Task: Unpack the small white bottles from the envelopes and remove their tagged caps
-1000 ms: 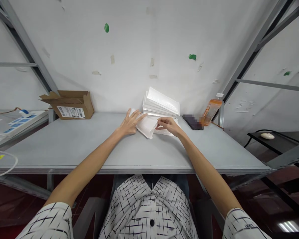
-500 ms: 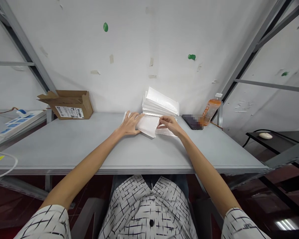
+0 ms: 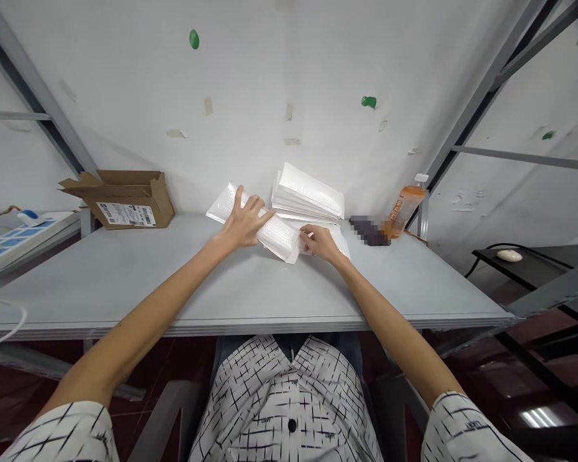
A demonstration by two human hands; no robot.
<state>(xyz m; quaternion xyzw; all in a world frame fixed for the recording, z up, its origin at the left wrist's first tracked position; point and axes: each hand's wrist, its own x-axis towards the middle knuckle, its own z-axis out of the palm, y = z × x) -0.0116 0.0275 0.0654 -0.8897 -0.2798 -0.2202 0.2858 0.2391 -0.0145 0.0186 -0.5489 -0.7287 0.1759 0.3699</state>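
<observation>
The bubble mailer (image 3: 278, 239) lies slantwise under the left hand (image 3: 244, 221), one end jutting past those fingers, the other reaching the right fingertips. The left fingers spread over it, thumb apart, gripping it, probably to steady its long, floppy body. The right hand (image 3: 320, 242) has its fingertips bunched narrow at the mailer's right end, perhaps for finer control; whether they pinch it, I cannot tell. The mailer is a white, dimpled oblong with a flatter edge. Beneath the right fingers, another white piece (image 3: 341, 242) rests on the smooth grey table (image 3: 289, 295). Just beyond the fingertips sits a fanned stack of similar mailers (image 3: 311, 186), presumably for easy reach. Right of the fingers are a blurred dark object (image 3: 368, 231) and an orange plastic bottle (image 3: 407, 205); well left, an open cardboard box (image 3: 135, 199).
</observation>
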